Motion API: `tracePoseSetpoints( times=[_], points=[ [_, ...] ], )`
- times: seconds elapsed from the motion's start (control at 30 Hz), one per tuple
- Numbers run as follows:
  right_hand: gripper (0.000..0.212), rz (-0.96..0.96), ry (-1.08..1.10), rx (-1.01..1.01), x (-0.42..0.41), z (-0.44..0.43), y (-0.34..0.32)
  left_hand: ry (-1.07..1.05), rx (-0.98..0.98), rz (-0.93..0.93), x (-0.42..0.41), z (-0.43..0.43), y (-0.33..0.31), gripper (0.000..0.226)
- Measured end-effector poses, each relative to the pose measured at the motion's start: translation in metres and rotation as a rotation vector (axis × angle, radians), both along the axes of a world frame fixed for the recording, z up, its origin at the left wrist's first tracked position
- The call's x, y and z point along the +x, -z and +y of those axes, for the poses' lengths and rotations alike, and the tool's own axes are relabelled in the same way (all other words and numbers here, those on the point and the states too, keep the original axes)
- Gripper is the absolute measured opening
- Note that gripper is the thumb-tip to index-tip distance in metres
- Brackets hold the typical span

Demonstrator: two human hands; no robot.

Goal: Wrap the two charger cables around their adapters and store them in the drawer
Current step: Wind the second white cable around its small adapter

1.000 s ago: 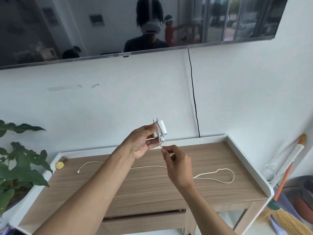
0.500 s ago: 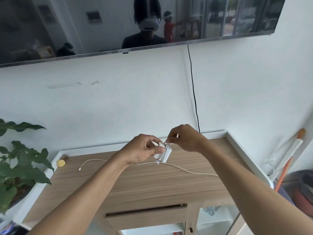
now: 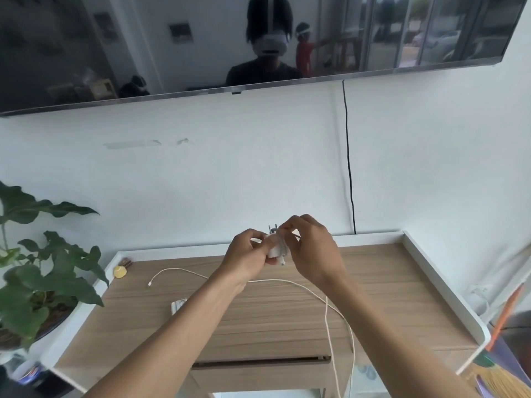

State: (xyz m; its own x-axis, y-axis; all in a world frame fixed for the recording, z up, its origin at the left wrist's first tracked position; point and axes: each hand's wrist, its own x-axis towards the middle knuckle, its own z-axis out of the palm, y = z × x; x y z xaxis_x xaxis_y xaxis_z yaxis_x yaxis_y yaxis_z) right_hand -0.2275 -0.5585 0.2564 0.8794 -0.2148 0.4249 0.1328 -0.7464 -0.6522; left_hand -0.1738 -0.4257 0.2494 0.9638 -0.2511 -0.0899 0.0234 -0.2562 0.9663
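Observation:
My left hand (image 3: 247, 253) grips a white charger adapter (image 3: 273, 248) above the back of the wooden table, its prongs pointing up. My right hand (image 3: 311, 248) pinches the white cable (image 3: 327, 308) against the adapter's right side. The cable's free length runs across the tabletop, loops down over the front edge, and its small plug end (image 3: 149, 284) lies at the left. A second white adapter (image 3: 177, 305), wound with cable, lies on the table, partly hidden by my left forearm. The drawer (image 3: 260, 369) under the tabletop is slightly open.
The wooden table (image 3: 258, 320) has a raised white rim. A small yellow object (image 3: 120, 272) sits at its back left corner. A potted plant (image 3: 37, 271) stands left, a broom (image 3: 500, 334) right, a wall TV (image 3: 230, 38) above with a black cord (image 3: 349, 156) hanging.
My right hand has carried the cable around the adapter and come back to its right side. The loose cable on the table has shortened and now hangs over the front edge.

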Motion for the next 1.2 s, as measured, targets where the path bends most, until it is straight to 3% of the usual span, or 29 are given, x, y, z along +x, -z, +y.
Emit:
tracePoseSetpoints(
  times=[0.17,0.27,0.4,0.53,0.63,0.93,1.1,1.2],
  points=[
    [0.011,-0.073,-0.083,0.089,0.003,-0.001,0.005,0.097,-0.352,0.301,-0.008,-0.003,0.001,0.024],
    [0.009,-0.067,-0.142,0.185,-0.001,-0.004,-0.002,0.15,-0.525,0.39,-0.008,0.001,-0.004,0.027],
    [0.012,0.016,-0.222,0.282,-0.003,-0.006,-0.003,0.212,-0.407,0.284,-0.004,-0.001,-0.003,0.04],
    [0.019,0.06,-0.27,0.309,-0.001,-0.019,-0.009,0.244,-0.41,0.259,-0.002,0.0,-0.004,0.034],
    [0.008,0.102,-0.26,0.296,0.0,-0.027,-0.013,0.307,-0.354,0.24,0.002,0.002,-0.005,0.041],
    [0.011,0.267,-0.326,-0.024,0.003,-0.046,-0.037,0.442,-0.081,0.082,0.012,0.009,-0.021,0.026],
    [0.018,0.216,-0.391,-0.192,0.007,-0.045,-0.046,0.517,-0.047,0.078,0.012,0.014,-0.029,0.025],
    [0.021,0.199,-0.386,-0.175,0.01,-0.045,-0.05,0.545,0.007,0.034,0.008,0.018,-0.035,0.023]
  ],
)
